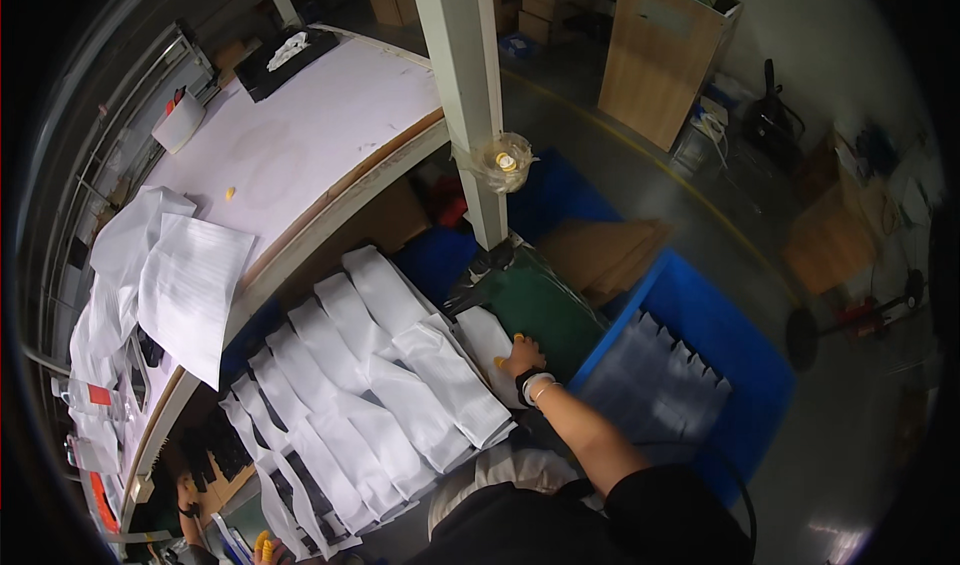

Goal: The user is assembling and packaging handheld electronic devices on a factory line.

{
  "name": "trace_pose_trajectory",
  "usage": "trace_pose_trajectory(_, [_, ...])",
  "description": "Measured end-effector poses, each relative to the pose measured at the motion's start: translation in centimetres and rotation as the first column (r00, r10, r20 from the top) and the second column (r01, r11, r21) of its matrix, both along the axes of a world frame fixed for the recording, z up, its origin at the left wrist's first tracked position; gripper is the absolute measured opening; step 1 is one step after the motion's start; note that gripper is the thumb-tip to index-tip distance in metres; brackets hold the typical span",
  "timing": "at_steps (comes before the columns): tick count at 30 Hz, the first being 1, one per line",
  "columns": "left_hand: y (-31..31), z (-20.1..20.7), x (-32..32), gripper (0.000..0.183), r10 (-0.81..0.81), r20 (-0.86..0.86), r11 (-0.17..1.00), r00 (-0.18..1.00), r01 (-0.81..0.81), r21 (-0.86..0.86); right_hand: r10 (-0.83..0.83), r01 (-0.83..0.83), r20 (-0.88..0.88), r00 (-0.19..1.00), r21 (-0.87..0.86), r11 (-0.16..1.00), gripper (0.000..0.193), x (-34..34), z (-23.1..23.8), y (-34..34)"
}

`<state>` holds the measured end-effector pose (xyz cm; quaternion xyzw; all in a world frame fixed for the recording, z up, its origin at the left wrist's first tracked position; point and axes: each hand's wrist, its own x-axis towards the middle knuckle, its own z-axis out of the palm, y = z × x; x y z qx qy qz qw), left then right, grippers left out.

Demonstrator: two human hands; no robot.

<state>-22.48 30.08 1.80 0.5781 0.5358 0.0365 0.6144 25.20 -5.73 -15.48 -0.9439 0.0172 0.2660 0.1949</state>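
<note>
Right hand (pixel 525 356), yellow covers (pixel 519 338) on thumb and finger, lies at the edge of a smooth white sheet (pixel 482 335), between creased white strips (pixel 340 395) and a blue plastic bin (pixel 748 385); I cannot tell whether it pinches. The strips are long and wavy, set in slanting rows. Left hand (pixel 266 549), yellow-tipped, is mostly cut off, its grip unclear.
</note>
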Motion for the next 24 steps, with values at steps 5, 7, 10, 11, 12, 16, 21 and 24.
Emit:
trace_pose_trajectory(5, [-2.2,0.5,-0.4,0.045,0.065,-0.013,0.998,0.998,-0.065,-0.006,-0.106,0.111,0.098,0.99,-0.045,0.993,0.035,0.9,-4.3,0.8])
trace_pose_trajectory(7, [-2.3,1.1,-0.5,0.045,0.083,-0.022,0.997,0.996,-0.083,-0.001,-0.092,0.094,0.144,0.985,-0.01,0.996,0.028,1.1,-5.5,0.9])
trace_pose_trajectory(10, [-2.3,2.1,-0.7,0.046,0.107,-0.038,0.994,0.993,-0.107,0.01,-0.078,0.085,0.233,0.969,-0.021,0.996,0.023,1.3,-6.5,0.9])
trace_pose_trajectory(11, [-2.7,2.2,-1.0,0.046,0.121,-0.045,0.993,0.992,-0.12,0.012,-0.07,0.069,0.28,0.957,0.014,0.998,0.022,1.5,-6.5,0.3])
trace_pose_trajectory(12, [-3.0,2.4,-1.3,0.046,0.134,-0.052,0.991,0.99,-0.134,0.012,-0.064,0.052,0.326,0.943,0.047,0.998,0.021,1.8,-6.5,-0.3])
trace_pose_trajectory(16, [-5.0,2.6,-3.0,0.046,0.197,-0.084,0.98,0.977,-0.197,0.007,-0.266,0.196,0.262,0.927,0.266,0.944,0.032,3.8,-5.4,-3.2])
trace_pose_trajectory(21, [-8.5,2.2,-5.7,0.047,0.27,-0.146,0.962,0.952,-0.274,-0.01,-0.566,0.417,0.025,0.824,0.648,0.637,0.043,7.2,-5.6,-7.0])
trace_pose_trajectory(24, [-9.3,-1.8,-6.7,0.036,-0.081,-0.094,0.967,0.992,0.101,0.236,-0.367,0.576,-0.51,0.778,0.812,0.095,0.027,7.9,-3.4,-11.0])
